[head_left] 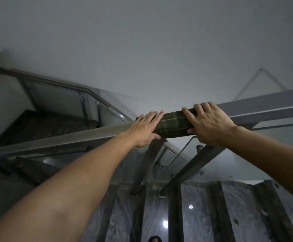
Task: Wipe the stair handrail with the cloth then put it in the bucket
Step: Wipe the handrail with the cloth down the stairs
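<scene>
A dark green checked cloth is wrapped over the flat metal handrail, which crosses the view from lower left to upper right. My left hand lies flat on the cloth's left end, fingers stretched out, thumb under the rail's near edge. My right hand presses on the cloth's right end, with fingers curled over the far side and thumb on the near side. No bucket is in view.
Two slanted metal posts hold the rail, with glass panels beneath. A second handrail runs along dark stairs at left. A glossy marble floor lies below. A plain grey wall rises behind.
</scene>
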`<state>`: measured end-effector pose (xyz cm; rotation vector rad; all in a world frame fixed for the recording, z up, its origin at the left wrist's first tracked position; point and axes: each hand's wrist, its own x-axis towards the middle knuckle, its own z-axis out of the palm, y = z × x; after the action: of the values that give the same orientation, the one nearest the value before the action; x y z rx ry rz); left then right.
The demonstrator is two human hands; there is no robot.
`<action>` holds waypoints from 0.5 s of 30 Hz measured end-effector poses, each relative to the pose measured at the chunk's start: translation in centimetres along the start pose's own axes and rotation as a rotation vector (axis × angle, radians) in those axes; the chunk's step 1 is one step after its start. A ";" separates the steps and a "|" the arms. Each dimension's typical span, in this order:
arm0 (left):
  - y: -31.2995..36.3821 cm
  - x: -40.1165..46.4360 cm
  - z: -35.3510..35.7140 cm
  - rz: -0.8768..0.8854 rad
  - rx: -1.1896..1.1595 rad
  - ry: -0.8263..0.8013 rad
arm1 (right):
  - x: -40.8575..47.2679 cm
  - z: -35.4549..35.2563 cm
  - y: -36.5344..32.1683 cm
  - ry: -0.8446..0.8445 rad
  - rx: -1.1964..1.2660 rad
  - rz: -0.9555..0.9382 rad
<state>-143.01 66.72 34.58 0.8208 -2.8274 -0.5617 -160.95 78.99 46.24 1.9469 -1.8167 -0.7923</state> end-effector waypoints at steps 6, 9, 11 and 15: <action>-8.5 -3.8 1.8 -0.050 -0.002 -0.021 | 5.3 -0.8 -7.8 -0.008 0.003 -0.031; -12.9 -5.6 2.7 -0.057 -0.004 -0.028 | 7.8 -1.4 -11.8 -0.022 0.008 -0.045; -15.5 -6.7 3.4 -0.063 0.004 -0.022 | 9.4 -1.6 -14.3 -0.013 0.010 -0.061; -21.5 -9.2 5.0 -0.084 -0.017 0.002 | 12.8 -2.2 -19.7 0.008 0.035 -0.081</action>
<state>-125.98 56.45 21.22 0.9407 -2.7934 -0.5953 -143.94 68.22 33.93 2.0539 -1.7683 -0.7811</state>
